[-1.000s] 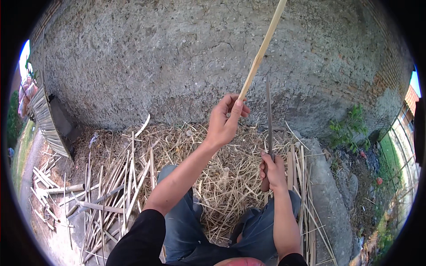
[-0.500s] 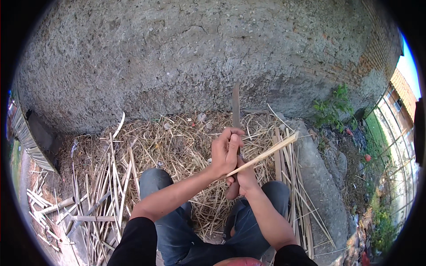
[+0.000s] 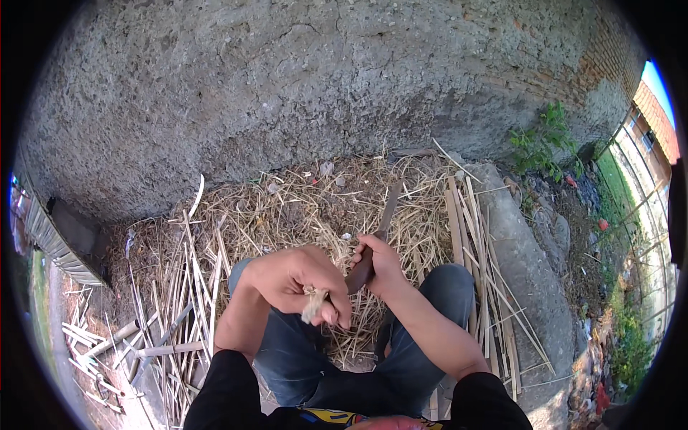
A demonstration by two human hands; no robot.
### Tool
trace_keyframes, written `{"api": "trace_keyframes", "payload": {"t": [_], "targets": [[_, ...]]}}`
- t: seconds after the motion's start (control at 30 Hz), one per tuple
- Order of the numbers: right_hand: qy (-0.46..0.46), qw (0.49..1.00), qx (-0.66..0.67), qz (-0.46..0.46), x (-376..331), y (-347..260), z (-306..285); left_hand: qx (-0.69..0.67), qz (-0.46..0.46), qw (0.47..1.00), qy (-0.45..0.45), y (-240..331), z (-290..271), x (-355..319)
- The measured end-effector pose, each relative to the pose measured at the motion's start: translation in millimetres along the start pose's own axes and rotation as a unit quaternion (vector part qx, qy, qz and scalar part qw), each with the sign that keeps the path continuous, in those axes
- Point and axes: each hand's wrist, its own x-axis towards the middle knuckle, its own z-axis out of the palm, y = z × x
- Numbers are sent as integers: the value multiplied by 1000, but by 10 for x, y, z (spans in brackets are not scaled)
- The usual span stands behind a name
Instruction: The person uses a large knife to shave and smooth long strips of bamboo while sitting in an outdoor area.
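Left hand point(image 3: 297, 283) pinches a pale split bamboo strip point(image 3: 313, 307); right hand point(image 3: 378, 264) grips a dark long-bladed knife point(image 3: 374, 240). Beyond them, straw-littered ground point(image 3: 287, 208) meets a rough grey plastered wall point(image 3: 301, 79).

No packages, labels, signs or screens show anywhere in this view

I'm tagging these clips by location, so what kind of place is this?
Likely an outdoor yard work spot: a rough grey plastered wall, pale dry straw and split bamboo strips littering the ground, and green weeds beside a brick building.
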Motion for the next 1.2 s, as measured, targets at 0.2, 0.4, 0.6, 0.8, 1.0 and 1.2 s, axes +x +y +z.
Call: {"api": "trace_keyframes", "payload": {"t": [0.2,0.4,0.6,0.8,1.0,1.2], "targets": [[-15,998,-35,-57,-102,-25,47,171,-88,830,524,-371,-733,-42],[-64,969,-144,-189,-146,20,-36,169,-22,815,553,-561,-1222,50],[-77,956,-226,-173,-219,7,-5,293,6,749,594,-603,-1325,104],[-86,964,-224,-115,-139,85,-60,282,29,747,602,-669,-1367,-4],[-69,970,-217,-78,-130,170,-45,235,46,748,619,-631,-1425,-70],[-74,971,-223,-42,-18,168,-202,208,-71,725,653,-495,-1454,-133]]}}
